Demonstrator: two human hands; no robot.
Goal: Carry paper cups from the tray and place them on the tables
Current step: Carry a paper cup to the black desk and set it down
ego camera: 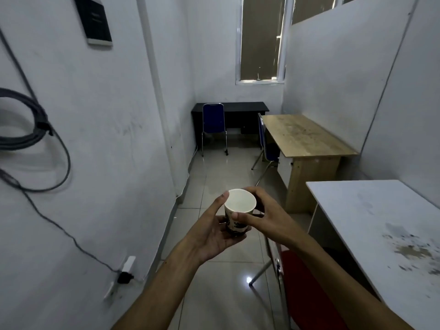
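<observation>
White walls close in a narrow room, and the white table (371,210) on the right is our landmark. Beyond it along the same wall stands a wooden table (307,136), and past that, under the window, a black table (242,106) with a blue chair (213,120) pushed up to it. Tucked against the near side of the white table is a red chair (307,294).

Now the hands, out in the aisle to the left of the white table. The left hand (212,231) cradles the paper cup (239,210) from below and behind, its thumb up against the rim. The right hand (266,215) curls round the cup's far side, thumb across the front. Both are gripping it.

The cup stands upright, mouth open to the camera, white inside, dark print on its lower wall. It looks empty.

The white table lies to the right of the cup, so the right hand is the nearer one for setting it down there. No tray in view.
</observation>
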